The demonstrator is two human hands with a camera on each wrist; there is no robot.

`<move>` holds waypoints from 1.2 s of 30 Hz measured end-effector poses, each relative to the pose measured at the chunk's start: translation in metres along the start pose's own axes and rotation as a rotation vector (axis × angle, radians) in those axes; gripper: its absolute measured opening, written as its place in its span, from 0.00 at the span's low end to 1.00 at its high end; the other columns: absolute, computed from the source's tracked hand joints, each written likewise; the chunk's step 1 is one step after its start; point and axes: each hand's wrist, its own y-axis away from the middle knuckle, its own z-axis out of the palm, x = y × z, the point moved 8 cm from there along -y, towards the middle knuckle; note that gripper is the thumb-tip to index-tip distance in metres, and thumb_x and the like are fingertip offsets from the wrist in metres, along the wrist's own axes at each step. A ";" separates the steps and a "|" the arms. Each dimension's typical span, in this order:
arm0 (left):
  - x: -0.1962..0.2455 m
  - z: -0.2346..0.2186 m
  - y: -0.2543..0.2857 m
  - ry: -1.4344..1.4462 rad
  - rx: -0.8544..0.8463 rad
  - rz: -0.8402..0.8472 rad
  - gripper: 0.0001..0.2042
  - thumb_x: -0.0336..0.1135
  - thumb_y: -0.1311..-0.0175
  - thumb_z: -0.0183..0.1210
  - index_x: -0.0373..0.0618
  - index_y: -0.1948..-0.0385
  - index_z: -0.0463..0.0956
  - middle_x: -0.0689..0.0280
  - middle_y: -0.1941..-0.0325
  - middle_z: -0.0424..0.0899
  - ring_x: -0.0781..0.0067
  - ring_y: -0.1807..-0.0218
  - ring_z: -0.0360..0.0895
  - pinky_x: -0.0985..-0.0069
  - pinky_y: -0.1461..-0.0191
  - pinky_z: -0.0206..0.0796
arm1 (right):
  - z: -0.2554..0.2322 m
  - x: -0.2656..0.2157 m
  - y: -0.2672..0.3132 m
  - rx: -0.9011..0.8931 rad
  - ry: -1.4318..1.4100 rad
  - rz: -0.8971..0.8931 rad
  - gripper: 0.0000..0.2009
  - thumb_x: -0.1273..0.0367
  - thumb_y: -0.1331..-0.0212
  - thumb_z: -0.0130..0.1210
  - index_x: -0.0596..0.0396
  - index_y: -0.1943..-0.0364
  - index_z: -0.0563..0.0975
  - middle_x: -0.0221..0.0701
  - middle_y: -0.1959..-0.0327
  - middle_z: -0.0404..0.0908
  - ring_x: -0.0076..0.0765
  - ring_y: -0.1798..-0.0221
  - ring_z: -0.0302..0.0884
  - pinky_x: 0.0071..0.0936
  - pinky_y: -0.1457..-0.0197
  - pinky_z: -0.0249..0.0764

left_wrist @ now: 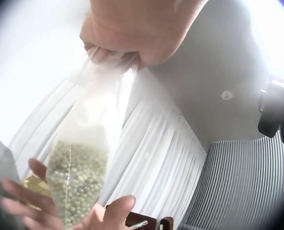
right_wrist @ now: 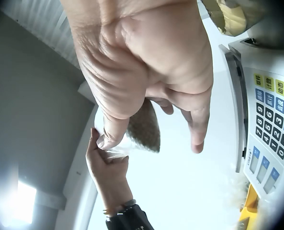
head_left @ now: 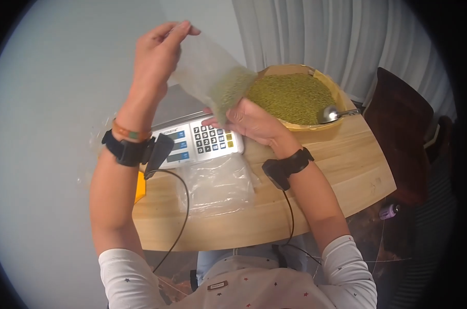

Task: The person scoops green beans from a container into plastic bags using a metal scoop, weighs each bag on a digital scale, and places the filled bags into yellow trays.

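A clear plastic bag [head_left: 205,72] with green beans in its lower part hangs above the scale, tilted in the head view. My left hand [head_left: 159,56] pinches its gathered top; the left wrist view shows the bag [left_wrist: 79,163] hanging from the fingers of that hand [left_wrist: 137,28]. Low at the bag's bottom, my right hand [head_left: 256,121] is beside and under the beans, palm up, fingers extended. In the right wrist view the right hand [right_wrist: 151,62] hides part of the bag [right_wrist: 144,127].
A digital scale [head_left: 184,154] stands on the wooden table [head_left: 326,170]. Flat clear bags [head_left: 218,185] lie in front of it. Behind on the right is a large lined container of green beans [head_left: 290,98] with a metal scoop [head_left: 330,114]. A dark chair [head_left: 398,118] stands at the right.
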 end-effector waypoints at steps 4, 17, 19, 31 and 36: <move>-0.003 0.047 -0.030 0.121 -0.059 0.062 0.13 0.43 0.31 0.60 0.42 0.67 0.85 0.81 0.84 0.63 0.90 0.81 0.53 0.82 0.78 0.41 | -0.039 -0.046 0.010 0.093 -0.058 -0.112 0.26 0.65 0.30 0.56 0.64 0.34 0.63 0.53 0.41 0.76 0.41 0.52 0.82 0.35 0.45 0.82; -0.145 0.211 -0.071 0.374 -0.349 -0.400 0.10 0.41 0.29 0.58 0.45 0.65 0.80 0.75 0.76 0.72 0.80 0.71 0.71 0.73 0.53 0.75 | -0.162 -0.133 0.105 0.863 0.723 -0.132 0.19 0.69 0.40 0.64 0.63 0.48 0.72 0.33 0.63 0.81 0.23 0.76 0.74 0.22 0.74 0.71; -0.170 0.230 -0.071 0.505 -0.274 -0.503 0.09 0.40 0.30 0.60 0.44 0.66 0.79 0.74 0.76 0.74 0.80 0.73 0.72 0.74 0.59 0.75 | -0.170 -0.133 0.107 0.897 0.773 -0.173 0.20 0.70 0.41 0.63 0.62 0.47 0.72 0.33 0.64 0.81 0.23 0.76 0.75 0.23 0.73 0.71; -0.247 0.320 -0.029 0.658 -0.458 -0.853 0.12 0.37 0.22 0.43 0.46 0.68 0.72 0.72 0.77 0.73 0.75 0.74 0.74 0.71 0.62 0.79 | -0.165 -0.152 0.110 0.972 1.162 -0.337 0.16 0.78 0.40 0.59 0.61 0.47 0.75 0.34 0.64 0.80 0.22 0.75 0.71 0.23 0.71 0.70; -0.243 0.324 -0.016 0.679 -0.514 -0.880 0.09 0.36 0.25 0.44 0.44 0.65 0.70 0.69 0.77 0.72 0.73 0.77 0.72 0.70 0.66 0.77 | -0.147 -0.171 0.119 0.999 1.103 -0.421 0.18 0.75 0.41 0.60 0.58 0.46 0.77 0.39 0.59 0.81 0.35 0.63 0.81 0.31 0.58 0.77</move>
